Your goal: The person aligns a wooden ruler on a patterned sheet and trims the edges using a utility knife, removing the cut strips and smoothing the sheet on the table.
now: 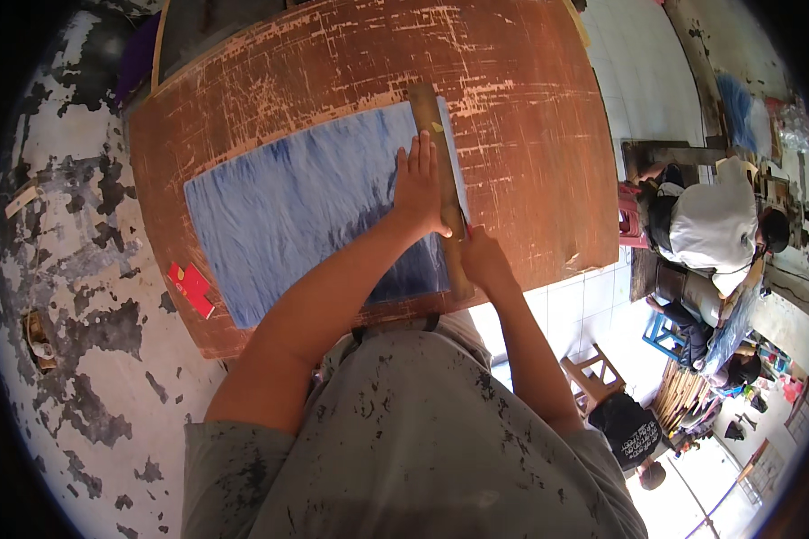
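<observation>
A blue sheet with streaky darker patches lies on a scratched reddish-brown board. Across its right part runs a long, narrow wooden straightedge, with a thin strip of the sheet showing beyond it. My left hand presses down flat, fingers stretched toward the far end, thumb on the straightedge. Close to the straightedge's right side, my right hand is closed around a small red-handled tool. Most of that tool is hidden by the hand, so its tip cannot be made out.
A red packet rests at the board's left edge. Beyond the board on the right, people sit near a wooden stool, a blue stool and a red stool. A peeling wall stands on the left.
</observation>
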The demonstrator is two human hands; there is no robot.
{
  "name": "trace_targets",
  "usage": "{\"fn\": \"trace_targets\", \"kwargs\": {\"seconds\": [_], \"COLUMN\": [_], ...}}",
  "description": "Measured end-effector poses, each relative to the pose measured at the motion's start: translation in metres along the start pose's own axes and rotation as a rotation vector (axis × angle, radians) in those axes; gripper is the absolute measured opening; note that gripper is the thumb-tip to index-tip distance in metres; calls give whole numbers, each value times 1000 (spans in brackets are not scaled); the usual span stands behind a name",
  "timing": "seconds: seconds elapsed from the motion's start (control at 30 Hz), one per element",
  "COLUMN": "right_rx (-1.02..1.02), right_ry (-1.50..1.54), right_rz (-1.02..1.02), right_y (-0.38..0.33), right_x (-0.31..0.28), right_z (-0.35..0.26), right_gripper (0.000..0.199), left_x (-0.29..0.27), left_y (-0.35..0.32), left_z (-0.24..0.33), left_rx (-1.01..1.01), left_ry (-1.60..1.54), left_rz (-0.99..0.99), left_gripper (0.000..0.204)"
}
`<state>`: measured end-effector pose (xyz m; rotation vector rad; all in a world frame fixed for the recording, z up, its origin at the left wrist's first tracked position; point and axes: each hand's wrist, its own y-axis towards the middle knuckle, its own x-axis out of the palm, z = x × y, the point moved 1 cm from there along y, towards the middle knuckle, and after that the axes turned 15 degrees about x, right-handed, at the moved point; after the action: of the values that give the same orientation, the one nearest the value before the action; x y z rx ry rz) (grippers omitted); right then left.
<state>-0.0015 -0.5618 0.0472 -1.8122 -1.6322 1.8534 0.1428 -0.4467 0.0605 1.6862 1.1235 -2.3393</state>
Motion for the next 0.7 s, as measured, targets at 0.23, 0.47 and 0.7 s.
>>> {"fn": "trace_targets", "kwargs": {"seconds": [0.23,0.47,0.7], "right_rx": [303,-48,-195], "right_ry": [-202,140,158], "right_rz": [-283,130,224], "right_y": [-103,-81,124], "right_x": [29,-30,-55], "right_z": [103,46,-99], "right_gripper": [32,30,38], "left_x": [-2,2,-2], "left_y": [-3,-9,2], "left_z": [1,2,5], "left_rx": [-4,-20,5], "left_ry": [16,35,23], "left_rz": [7,-45,6], "left_gripper": [159,160,158]}}
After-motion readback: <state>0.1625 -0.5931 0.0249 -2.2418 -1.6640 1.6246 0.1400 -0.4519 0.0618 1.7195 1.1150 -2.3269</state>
